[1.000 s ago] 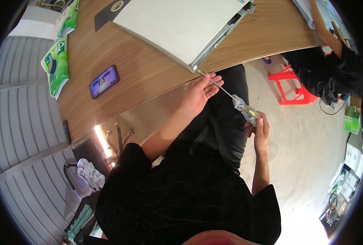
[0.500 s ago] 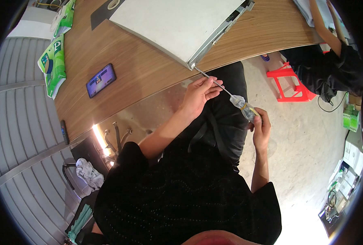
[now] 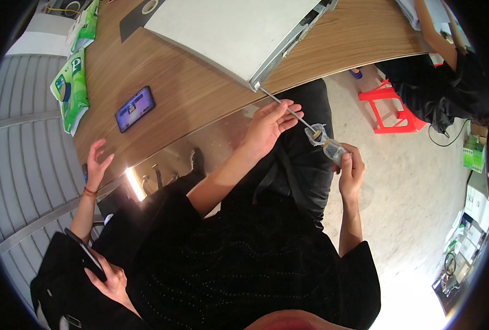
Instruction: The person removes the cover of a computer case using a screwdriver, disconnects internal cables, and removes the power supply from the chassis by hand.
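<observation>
My right hand [image 3: 352, 171] grips the handle of a long screwdriver [image 3: 329, 147], which is loosely wrapped in clear plastic with some yellow showing. My left hand [image 3: 270, 125] pinches the thin metal shaft between thumb and forefinger, the other fingers loosely spread. The shaft slants up and left to the near corner of a large flat white metal case [image 3: 228, 36] on the table. Its tip meets that corner, but exactly what it touches is too small to tell.
On the wooden table [image 3: 184, 110] lie a phone [image 3: 135, 109], green-white packs [image 3: 75, 93] and a tape roll [image 3: 150, 6]. At left, another person's hand [image 3: 95, 165] reaches towards the table edge; their other hand holds a dark phone [image 3: 85, 253]. A red stool [image 3: 390, 113] and another person are at right.
Another person has come in at the left with a phone. The plastic round the screwdriver's handle has opened out near the shaft. My hands stay almost in place.
</observation>
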A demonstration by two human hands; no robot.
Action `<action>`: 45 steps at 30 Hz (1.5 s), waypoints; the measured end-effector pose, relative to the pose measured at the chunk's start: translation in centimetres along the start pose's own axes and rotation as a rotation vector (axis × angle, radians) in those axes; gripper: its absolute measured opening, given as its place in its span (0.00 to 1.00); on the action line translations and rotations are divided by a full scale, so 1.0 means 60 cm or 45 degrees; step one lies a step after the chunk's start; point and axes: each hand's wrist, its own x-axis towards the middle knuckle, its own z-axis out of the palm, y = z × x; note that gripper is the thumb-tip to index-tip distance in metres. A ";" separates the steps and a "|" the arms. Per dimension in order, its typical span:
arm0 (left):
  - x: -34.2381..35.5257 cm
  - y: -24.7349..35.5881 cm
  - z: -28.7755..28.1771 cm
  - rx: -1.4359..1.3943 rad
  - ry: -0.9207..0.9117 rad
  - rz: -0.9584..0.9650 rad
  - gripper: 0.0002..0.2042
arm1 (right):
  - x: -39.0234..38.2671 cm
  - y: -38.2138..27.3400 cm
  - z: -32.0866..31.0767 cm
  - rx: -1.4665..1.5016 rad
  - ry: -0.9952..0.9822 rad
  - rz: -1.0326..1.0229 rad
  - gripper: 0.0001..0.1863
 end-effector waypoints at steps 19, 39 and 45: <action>0.009 0.000 0.021 -0.056 -0.107 -0.076 0.13 | -0.001 0.026 -0.001 -0.065 0.107 -0.537 0.14; 0.002 0.000 0.018 0.027 -0.014 -0.052 0.12 | 0.004 0.018 0.003 -0.266 0.113 -0.570 0.25; 0.006 -0.001 0.013 0.020 -0.021 -0.050 0.12 | -0.004 0.017 -0.001 0.275 -0.062 -0.028 0.21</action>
